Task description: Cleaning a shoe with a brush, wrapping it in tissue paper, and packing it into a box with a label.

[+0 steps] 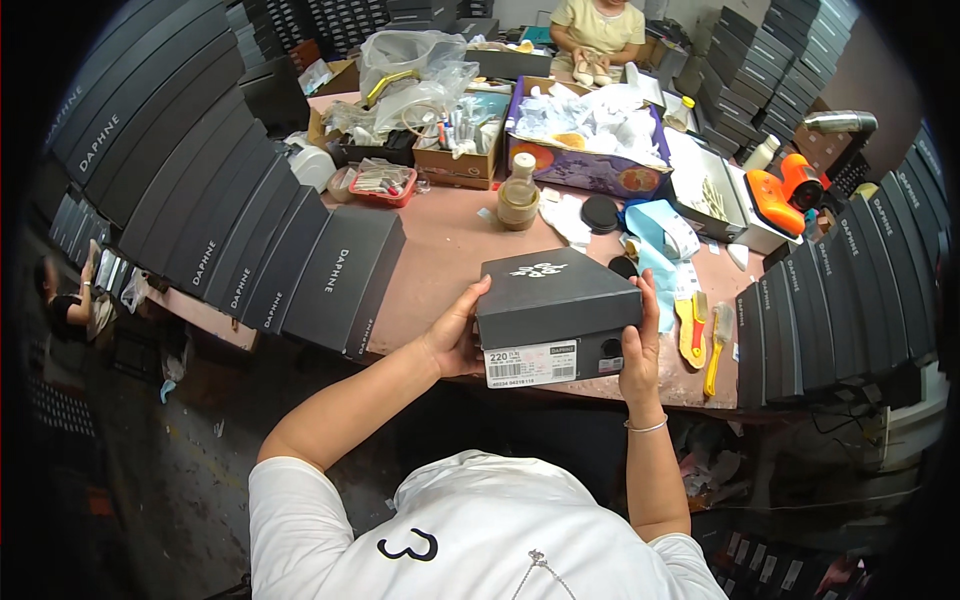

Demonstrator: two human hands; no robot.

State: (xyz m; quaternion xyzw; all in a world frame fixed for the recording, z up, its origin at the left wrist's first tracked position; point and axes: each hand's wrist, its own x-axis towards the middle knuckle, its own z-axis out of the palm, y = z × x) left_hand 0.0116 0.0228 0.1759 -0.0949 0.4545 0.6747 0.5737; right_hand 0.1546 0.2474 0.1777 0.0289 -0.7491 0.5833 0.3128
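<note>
A dark grey shoebox (560, 285), lid on, is held between my two hands at the front edge of the pinkish worktable (440, 230). A white label (531, 364) covers much of its near end. My left hand (458, 330) grips the left side, with the thumb up by the lid's corner. On the right side, my right hand (641, 350) presses with its fingers up along the lid. A silver bangle is on my right wrist. Whatever the box contains is hidden by the lid.
Rows of dark shoeboxes line the left (345, 270) and right (800, 310). Behind stand a glass bottle (519, 195), a purple carton (590, 175) of white paper and an orange tape dispenser (773, 203). Brushes (718, 345) lie right of my hand. Another person (598, 35) sits across, holding shoes.
</note>
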